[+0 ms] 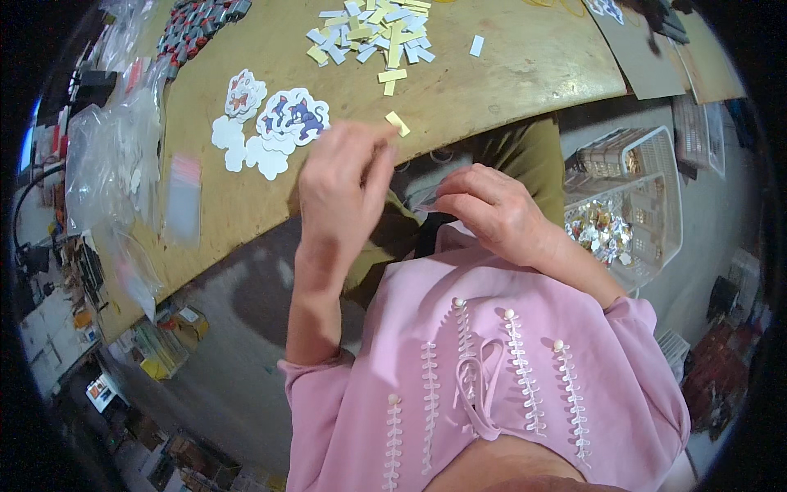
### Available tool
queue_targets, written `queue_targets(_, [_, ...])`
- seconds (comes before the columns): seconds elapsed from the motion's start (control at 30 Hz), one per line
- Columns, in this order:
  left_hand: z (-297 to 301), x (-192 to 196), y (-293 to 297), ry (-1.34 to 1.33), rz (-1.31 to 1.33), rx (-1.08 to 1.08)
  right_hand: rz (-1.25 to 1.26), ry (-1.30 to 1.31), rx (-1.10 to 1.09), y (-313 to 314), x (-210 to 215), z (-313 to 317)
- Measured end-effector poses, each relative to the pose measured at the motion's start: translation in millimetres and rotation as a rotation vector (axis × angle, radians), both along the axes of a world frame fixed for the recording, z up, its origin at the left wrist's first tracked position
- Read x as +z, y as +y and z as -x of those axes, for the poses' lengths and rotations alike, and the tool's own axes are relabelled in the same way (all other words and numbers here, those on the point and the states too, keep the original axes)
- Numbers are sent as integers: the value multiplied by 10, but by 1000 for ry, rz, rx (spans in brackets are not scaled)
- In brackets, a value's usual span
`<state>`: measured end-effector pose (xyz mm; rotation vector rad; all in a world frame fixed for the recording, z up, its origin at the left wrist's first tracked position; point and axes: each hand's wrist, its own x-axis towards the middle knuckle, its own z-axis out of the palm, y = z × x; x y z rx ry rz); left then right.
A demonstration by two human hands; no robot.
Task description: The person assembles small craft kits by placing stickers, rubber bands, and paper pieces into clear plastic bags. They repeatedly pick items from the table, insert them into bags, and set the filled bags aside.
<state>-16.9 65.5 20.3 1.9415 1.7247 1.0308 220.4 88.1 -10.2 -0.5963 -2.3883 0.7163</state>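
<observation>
Over the table's near edge, my left hand (pixel 346 168) is curled and slightly blurred, with its fingertips right by a small yellow strip (pixel 398 124). Whether the fingers hold anything is hidden. My right hand (pixel 496 205), in front of my lap, pinches a small clear plastic bag (pixel 426 199), which is only partly visible. Beyond the left hand lie cat-shaped printed cutouts (pixel 293 117), a cutout with a reddish figure (pixel 244 95) and blank white cutouts (pixel 250 154). A pile of yellow and pale blue strips (pixel 373 31) spreads at the table's far side.
Clear resealable bags (pixel 184 201) lie at the table's left, beside larger plastic bags (pixel 115 168). Grey and red small parts (pixel 197 31) are heaped at the far left. A white basket (pixel 672 193) holding shiny packets (pixel 602 230) stands to my right, below table height.
</observation>
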Motion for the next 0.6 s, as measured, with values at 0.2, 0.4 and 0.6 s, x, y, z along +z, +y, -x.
queue_targets(0.2, [-20, -22, 662, 96, -67, 90, -13, 28, 6, -11, -19, -34])
queue_targets(0.4, [34, 113, 669, 101, 245, 96, 18, 2, -35, 15, -82, -153])
queue_targets(0.6, [102, 134, 654, 219, 197, 57, 42, 35, -20, 65, -91, -126])
